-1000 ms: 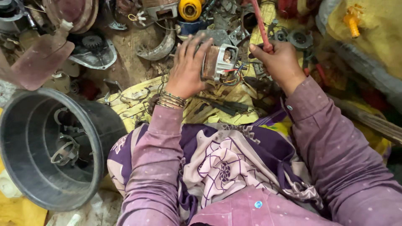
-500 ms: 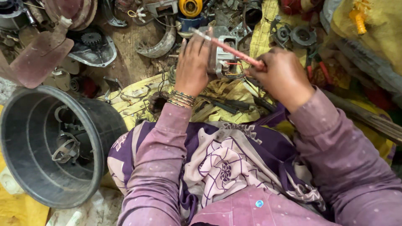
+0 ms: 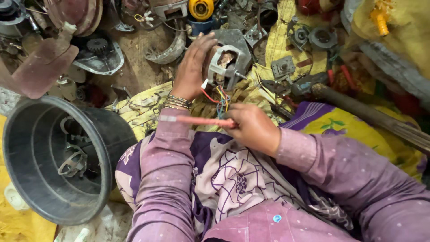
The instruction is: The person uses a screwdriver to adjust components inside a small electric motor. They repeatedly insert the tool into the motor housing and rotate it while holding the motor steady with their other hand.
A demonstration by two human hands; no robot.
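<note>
Left hand (image 3: pixel 190 67) fingers wrapped on small grey motor (image 3: pixel 226 60) (coloured wires dangling) amid scrap on the floor; right hand (image 3: pixel 253 127) fingers closed around red-handled screwdriver (image 3: pixel 197 120), held level just beside wires.

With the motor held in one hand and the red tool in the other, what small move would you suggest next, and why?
Probably swing the red tool tip-first toward the motor. The right hand holds it lying sideways across the lap, pointing away from the work, while the left hand steadies the motor with its shaft and coloured wires facing the person.
</note>
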